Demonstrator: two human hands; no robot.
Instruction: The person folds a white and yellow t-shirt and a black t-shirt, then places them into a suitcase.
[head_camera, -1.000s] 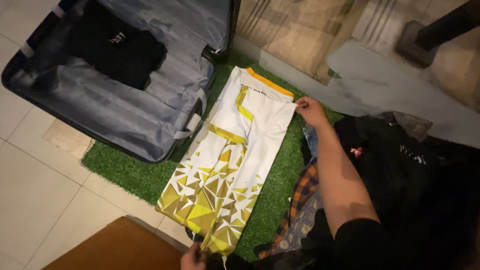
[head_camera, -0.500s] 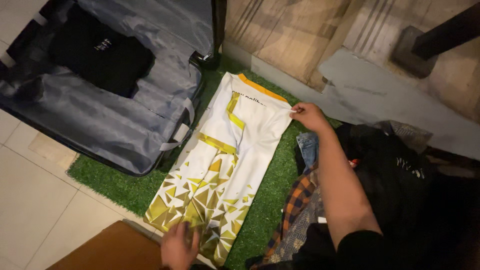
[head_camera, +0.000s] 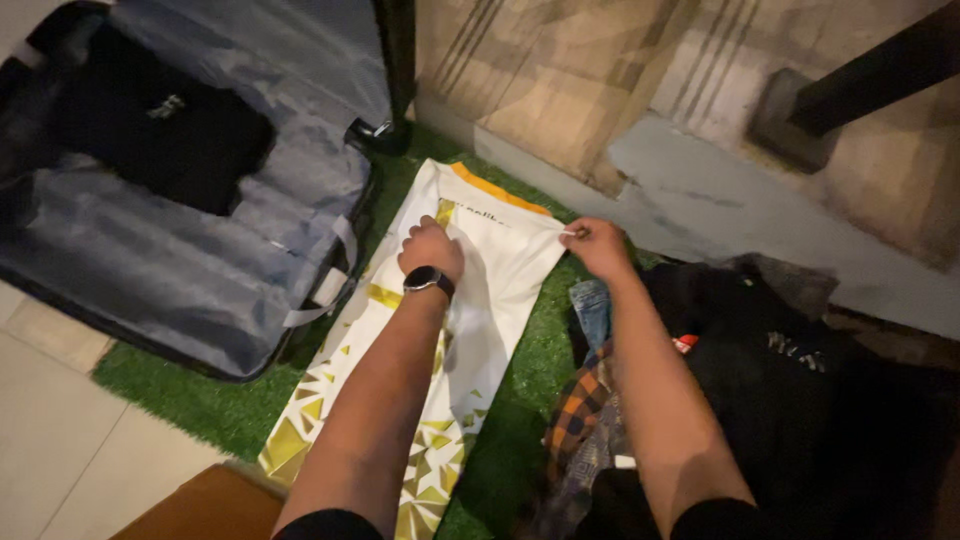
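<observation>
I saw both hands down on a white jersey with a yellow collar and a pattern of gold triangles, which lay folded lengthwise on a patch of green artificial turf. The left hand, with a dark wristwatch on its wrist, rested knuckles-up on the upper part of the jersey, fingers curled down onto the cloth; I could not tell whether it gripped a fold or only pressed on it. The right hand was just beside it to the right, at the jersey's top right corner, pinching the edge of the fabric between thumb and fingertips. The gold-patterned lower part of the jersey ran back under the left forearm toward me. Beyond the left hand and further to its left, an open suitcase with grey lining lay flat on the floor, with a folded black garment inside it. Under and to the right of the right forearm was a loose heap of clothes, with an orange and dark plaid shirt and a bit of denim near the wrist, and dark pieces further right. Beyond both hands ran a low stone ledge.
</observation>
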